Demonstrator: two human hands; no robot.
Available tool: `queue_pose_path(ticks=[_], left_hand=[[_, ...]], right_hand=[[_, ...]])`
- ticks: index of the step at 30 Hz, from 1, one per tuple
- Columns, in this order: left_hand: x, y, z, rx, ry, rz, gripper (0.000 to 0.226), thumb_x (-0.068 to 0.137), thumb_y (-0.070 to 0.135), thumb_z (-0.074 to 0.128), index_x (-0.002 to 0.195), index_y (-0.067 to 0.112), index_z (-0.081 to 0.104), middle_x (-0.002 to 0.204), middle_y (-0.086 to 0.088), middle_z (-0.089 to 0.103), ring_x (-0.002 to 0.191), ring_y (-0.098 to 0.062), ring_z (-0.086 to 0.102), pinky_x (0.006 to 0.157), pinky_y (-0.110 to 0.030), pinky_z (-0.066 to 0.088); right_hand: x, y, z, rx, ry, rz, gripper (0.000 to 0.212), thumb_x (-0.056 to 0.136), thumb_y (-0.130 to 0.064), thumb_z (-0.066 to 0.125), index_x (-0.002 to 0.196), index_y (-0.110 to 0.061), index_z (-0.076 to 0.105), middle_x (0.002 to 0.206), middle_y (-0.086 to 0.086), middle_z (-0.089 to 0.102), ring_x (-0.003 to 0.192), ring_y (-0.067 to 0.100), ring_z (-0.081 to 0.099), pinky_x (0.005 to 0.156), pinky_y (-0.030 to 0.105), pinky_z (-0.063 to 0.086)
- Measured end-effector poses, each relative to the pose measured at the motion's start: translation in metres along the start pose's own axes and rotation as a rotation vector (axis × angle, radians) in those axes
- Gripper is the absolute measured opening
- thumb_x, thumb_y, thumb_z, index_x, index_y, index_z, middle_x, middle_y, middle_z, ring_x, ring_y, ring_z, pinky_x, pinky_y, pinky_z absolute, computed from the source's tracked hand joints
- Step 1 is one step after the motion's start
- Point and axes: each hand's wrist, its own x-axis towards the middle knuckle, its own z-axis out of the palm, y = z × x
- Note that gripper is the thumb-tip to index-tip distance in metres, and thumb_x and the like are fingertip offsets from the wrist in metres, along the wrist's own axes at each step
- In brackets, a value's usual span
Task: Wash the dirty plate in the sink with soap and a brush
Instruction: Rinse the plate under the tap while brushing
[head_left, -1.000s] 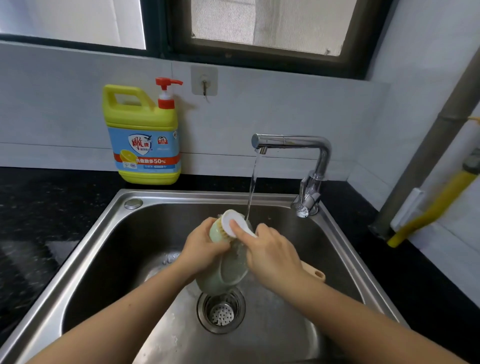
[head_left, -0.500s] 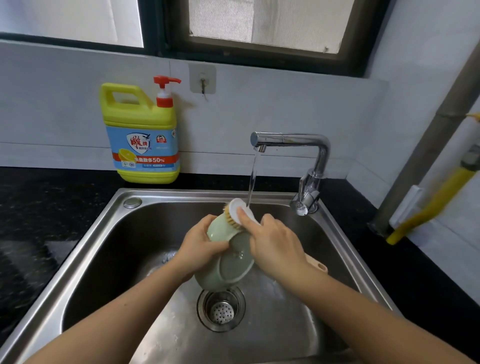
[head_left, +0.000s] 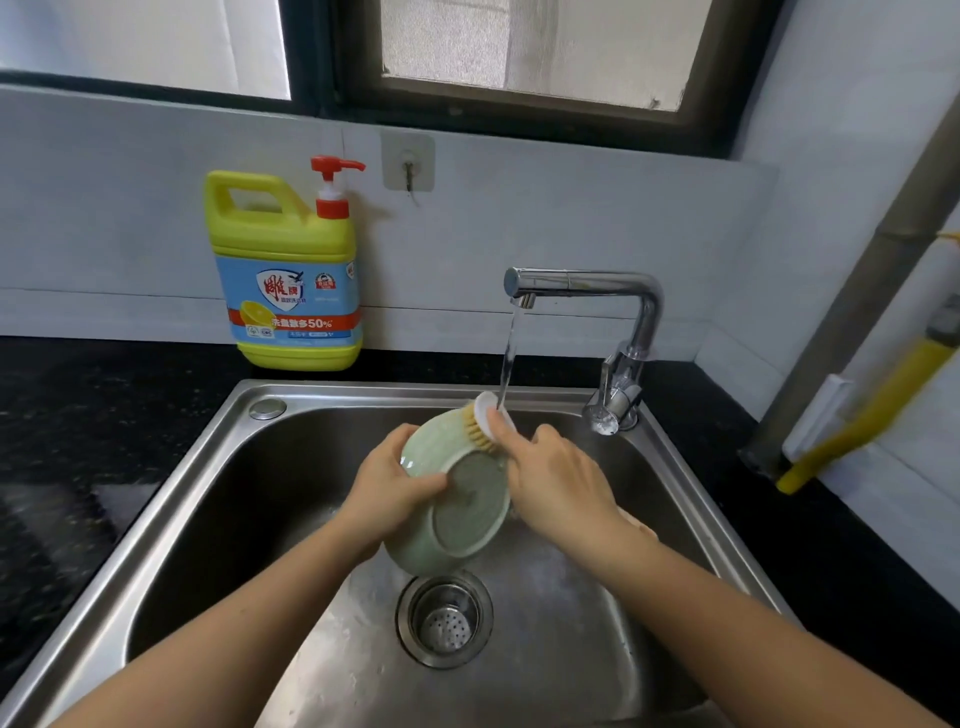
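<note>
A pale green plate (head_left: 457, 509) is held tilted over the steel sink (head_left: 218, 467), its underside and foot ring facing me. My left hand (head_left: 389, 488) grips its left rim. My right hand (head_left: 556, 480) holds a white-headed brush (head_left: 483, 418) with tan bristles pressed against the plate's upper edge; the brush's handle end shows behind my right wrist. Water runs from the chrome faucet (head_left: 587, 288) onto the brush head. A yellow soap jug (head_left: 288, 270) with a red pump stands on the counter behind the sink's left side.
The drain strainer (head_left: 444, 618) sits below the plate. Black counter (head_left: 78, 415) borders the sink on the left and right. A grey pipe (head_left: 883, 249) and a yellow handle (head_left: 857, 421) stand at the right wall. A wall hook (head_left: 409, 161) hangs above the sink.
The plate has turned so more of its underside faces me. The brush has shifted up to the plate's top rim, under the water stream.
</note>
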Motion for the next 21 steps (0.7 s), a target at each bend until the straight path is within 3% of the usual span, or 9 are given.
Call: queue_pose_path(ticks=[4, 8, 10, 12, 14, 15, 17, 19, 21], left_hand=[[0.003, 0.001, -0.005, -0.078, 0.044, -0.017, 0.043, 0.052, 0.024, 0.072, 0.093, 0.027, 0.058, 0.093, -0.004, 0.066, 0.086, -0.021, 0.063, 0.077, -0.038, 0.053], [0.005, 0.002, -0.006, -0.222, 0.07, -0.068, 0.047, 0.057, 0.015, 0.068, 0.102, 0.025, 0.057, 0.102, -0.008, 0.065, 0.093, -0.027, 0.064, 0.082, -0.044, 0.054], [0.005, 0.003, -0.005, -0.302, 0.071, -0.097, 0.048, 0.057, 0.013, 0.067, 0.102, 0.024, 0.056, 0.103, -0.01, 0.063, 0.092, -0.028, 0.063, 0.077, -0.042, 0.055], [0.004, 0.004, -0.004, -0.414, 0.059, -0.131, 0.048, 0.056, 0.009, 0.065, 0.101, 0.023, 0.055, 0.101, -0.011, 0.062, 0.086, -0.026, 0.063, 0.069, -0.037, 0.054], [0.003, 0.004, -0.004, -0.528, 0.027, -0.17, 0.049, 0.056, 0.007, 0.062, 0.102, 0.022, 0.054, 0.1, -0.011, 0.061, 0.085, -0.026, 0.062, 0.066, -0.036, 0.054], [0.003, 0.004, -0.004, -0.562, 0.01, -0.188, 0.051, 0.056, 0.007, 0.061, 0.104, 0.022, 0.053, 0.101, -0.011, 0.061, 0.086, -0.027, 0.062, 0.065, -0.037, 0.054], [0.001, 0.003, -0.006, -0.579, -0.035, -0.204, 0.058, 0.054, 0.009, 0.065, 0.108, 0.023, 0.053, 0.108, -0.014, 0.06, 0.091, -0.029, 0.062, 0.067, -0.039, 0.055], [0.002, 0.005, -0.008, -0.526, -0.074, -0.198, 0.062, 0.052, 0.011, 0.069, 0.11, 0.025, 0.053, 0.11, -0.015, 0.06, 0.092, -0.03, 0.063, 0.067, -0.04, 0.056], [0.003, 0.006, -0.012, -0.388, -0.098, -0.181, 0.063, 0.051, 0.017, 0.075, 0.109, 0.028, 0.055, 0.108, -0.013, 0.062, 0.09, -0.029, 0.065, 0.067, -0.041, 0.057]], right_hand=[[0.006, 0.028, 0.014, 0.149, -0.162, 0.182, 0.055, 0.096, -0.031, 0.032, 0.143, -0.052, 0.012, 0.101, 0.007, 0.055, 0.083, 0.027, 0.055, 0.072, 0.037, 0.046], [-0.001, 0.044, 0.025, 0.586, -0.211, 0.342, 0.056, 0.088, -0.043, 0.056, 0.141, -0.041, 0.037, 0.125, -0.007, 0.061, 0.108, 0.015, 0.058, 0.083, 0.027, 0.045], [-0.004, 0.047, 0.028, 0.804, -0.206, 0.359, 0.059, 0.081, -0.04, 0.068, 0.136, -0.035, 0.046, 0.12, -0.012, 0.062, 0.11, 0.01, 0.056, 0.089, 0.024, 0.042], [-0.006, 0.05, 0.031, 0.976, -0.209, 0.353, 0.053, 0.077, -0.034, 0.075, 0.126, -0.031, 0.055, 0.113, -0.012, 0.065, 0.106, 0.012, 0.061, 0.093, 0.031, 0.048], [-0.007, 0.05, 0.03, 1.126, -0.217, 0.372, 0.048, 0.078, -0.029, 0.074, 0.122, -0.028, 0.056, 0.098, -0.008, 0.068, 0.082, 0.01, 0.065, 0.072, 0.03, 0.056], [-0.007, 0.049, 0.029, 1.197, -0.217, 0.393, 0.046, 0.079, -0.027, 0.073, 0.121, -0.025, 0.055, 0.088, -0.008, 0.067, 0.064, 0.006, 0.062, 0.055, 0.024, 0.051], [-0.007, 0.047, 0.03, 1.325, -0.224, 0.446, 0.044, 0.08, -0.02, 0.072, 0.119, -0.02, 0.053, 0.081, -0.003, 0.065, 0.044, 0.0, 0.053, 0.039, 0.017, 0.038], [-0.006, 0.047, 0.03, 1.357, -0.237, 0.455, 0.048, 0.078, -0.016, 0.074, 0.119, -0.02, 0.05, 0.091, 0.003, 0.065, 0.043, -0.001, 0.057, 0.037, 0.016, 0.04], [-0.004, 0.05, 0.03, 1.322, -0.261, 0.407, 0.061, 0.072, -0.018, 0.08, 0.123, -0.023, 0.047, 0.101, 0.005, 0.067, 0.063, 0.004, 0.067, 0.051, 0.026, 0.055]])
